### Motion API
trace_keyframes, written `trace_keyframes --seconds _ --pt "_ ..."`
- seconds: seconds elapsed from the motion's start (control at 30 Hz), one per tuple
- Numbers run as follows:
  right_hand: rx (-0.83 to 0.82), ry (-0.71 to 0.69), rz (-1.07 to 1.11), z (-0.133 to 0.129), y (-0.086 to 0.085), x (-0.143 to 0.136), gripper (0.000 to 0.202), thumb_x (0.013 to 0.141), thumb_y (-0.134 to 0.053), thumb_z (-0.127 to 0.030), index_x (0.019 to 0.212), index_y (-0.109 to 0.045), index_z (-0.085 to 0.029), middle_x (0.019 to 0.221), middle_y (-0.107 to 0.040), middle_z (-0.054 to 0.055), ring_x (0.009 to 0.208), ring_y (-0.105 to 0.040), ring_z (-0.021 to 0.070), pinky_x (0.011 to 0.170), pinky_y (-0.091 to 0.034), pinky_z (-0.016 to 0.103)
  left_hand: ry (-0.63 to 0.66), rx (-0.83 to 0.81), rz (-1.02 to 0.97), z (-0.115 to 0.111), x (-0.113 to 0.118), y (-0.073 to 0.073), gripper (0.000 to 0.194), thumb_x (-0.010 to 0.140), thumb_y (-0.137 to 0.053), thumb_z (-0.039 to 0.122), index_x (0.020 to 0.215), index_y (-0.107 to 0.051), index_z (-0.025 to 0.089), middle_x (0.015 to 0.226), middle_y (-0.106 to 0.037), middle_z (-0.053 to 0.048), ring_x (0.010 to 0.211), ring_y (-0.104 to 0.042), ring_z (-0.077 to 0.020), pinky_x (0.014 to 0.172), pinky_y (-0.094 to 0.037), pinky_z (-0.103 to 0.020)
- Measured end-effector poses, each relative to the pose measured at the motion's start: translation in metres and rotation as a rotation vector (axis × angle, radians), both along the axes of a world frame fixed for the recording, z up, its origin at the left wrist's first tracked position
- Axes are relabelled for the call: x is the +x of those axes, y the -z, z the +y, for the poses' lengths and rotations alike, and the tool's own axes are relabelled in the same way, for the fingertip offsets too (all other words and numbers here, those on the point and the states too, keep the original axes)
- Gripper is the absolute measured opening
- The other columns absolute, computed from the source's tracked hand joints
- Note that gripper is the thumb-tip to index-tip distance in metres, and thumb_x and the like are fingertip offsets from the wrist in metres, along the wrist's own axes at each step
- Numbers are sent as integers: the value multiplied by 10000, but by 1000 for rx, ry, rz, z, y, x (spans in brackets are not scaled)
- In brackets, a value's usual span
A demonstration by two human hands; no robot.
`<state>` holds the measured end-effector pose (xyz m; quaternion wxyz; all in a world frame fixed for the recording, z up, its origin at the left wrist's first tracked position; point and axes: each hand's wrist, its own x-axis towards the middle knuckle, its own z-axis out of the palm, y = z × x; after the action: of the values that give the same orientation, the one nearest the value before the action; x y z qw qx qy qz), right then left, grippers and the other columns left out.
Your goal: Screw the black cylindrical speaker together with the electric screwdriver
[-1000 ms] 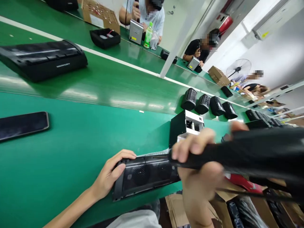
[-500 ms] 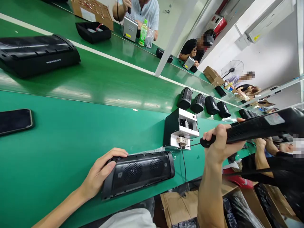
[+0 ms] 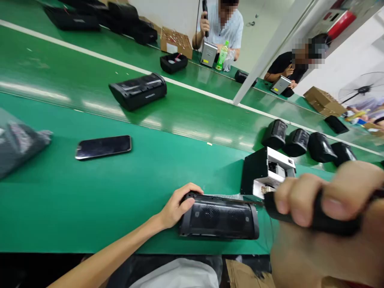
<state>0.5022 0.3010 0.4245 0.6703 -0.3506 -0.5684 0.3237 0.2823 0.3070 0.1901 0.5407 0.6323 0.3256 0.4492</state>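
Note:
A black speaker (image 3: 220, 222) with a perforated front panel lies on the green bench mat. My left hand (image 3: 175, 206) grips its left end, thumb on the panel and fingers over the far edge. Close to the camera, my right hand (image 3: 318, 252) is wrapped round a black electric screwdriver (image 3: 337, 225). Its thin bit points left, over the speaker's upper right corner; whether it touches cannot be made out. Just behind stands a black and white screw feeder (image 3: 255, 174), partly covered by my right hand.
A phone (image 3: 103, 147) and a grey plastic bag (image 3: 21, 144) lie on the left. Another speaker (image 3: 139, 92) sits on the shiny green strip beyond. Several speaker units (image 3: 274, 134) line up behind the feeder. Across the bench, people (image 3: 220, 28) work with similar tools.
My right hand has brought the screwdriver from the feeder toward the speaker and lowered it, nearer the camera. My left hand keeps its hold. The view has swung left.

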Motion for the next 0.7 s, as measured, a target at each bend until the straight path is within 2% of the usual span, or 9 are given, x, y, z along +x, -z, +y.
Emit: trace_keyframes --seconds 0.03,0.13,0.2,0.27,0.33,0.43,0.57,0.7 --pt "44 -69 71 8 2 -18 336 986 -869 -333 744 -656 -240 671 -491 -71 392 -446 92 415 -518 326 -1 6 7 0 0 0 615 1116 -503 733 1219 -751 180 1163 -796 -115 1083 -746 -297 1022 -578 -408" --pt "63 -176 187 26 10 -62 139 1005 -830 -202 928 -747 -283 733 -628 -85 438 -531 80 420 -515 258 -4 21 7 -1 1 0 646 1114 -495 763 1254 -738 182 1173 -800 -111 1071 -748 -290 1014 -577 -407" --pt "44 -205 195 32 15 -78 192 1013 -797 -170 1087 -762 -343 749 -652 -99 430 -534 89 421 -518 262 -2 30 -8 -1 2 1 654 1108 -505 775 1269 -740 186 1190 -798 -114 1072 -747 -290 1018 -574 -412" --pt "25 -201 209 33 17 -84 318 985 -813 -157 1210 -741 -371 732 -655 -109 409 -535 102 411 -509 270 2 41 -27 -2 4 2 658 1100 -518 784 1267 -744 189 1190 -794 -116 1073 -745 -290 1023 -571 -416" --pt "5 -184 233 33 17 -86 383 942 -848 -152 1245 -719 -347 709 -644 -115 387 -532 103 396 -494 265 5 51 -41 -2 4 3 655 1095 -531 788 1254 -747 190 1180 -790 -118 1069 -743 -288 1023 -570 -420" --pt "0 -180 232 32 17 -85 373 927 -873 -171 1217 -705 -332 685 -625 -119 374 -524 99 384 -472 255 5 62 -50 -2 4 2 652 1094 -536 788 1235 -748 187 1185 -787 -127 1063 -741 -284 1017 -573 -424" --pt "-23 -175 231 31 18 -84 318 941 -889 -198 1158 -676 -291 705 -632 -121 397 -538 85 421 -510 249 14 80 -55 -1 5 2 659 1098 -528 783 1218 -752 175 1179 -785 -141 1058 -737 -285 1003 -577 -427" --pt "-4 -177 225 31 18 -88 385 955 -856 -178 1247 -662 -338 707 -645 -135 387 -520 85 426 -524 241 11 86 -64 -1 7 2 661 1094 -535 787 1197 -756 173 1160 -780 -137 1053 -739 -278 990 -579 -415"
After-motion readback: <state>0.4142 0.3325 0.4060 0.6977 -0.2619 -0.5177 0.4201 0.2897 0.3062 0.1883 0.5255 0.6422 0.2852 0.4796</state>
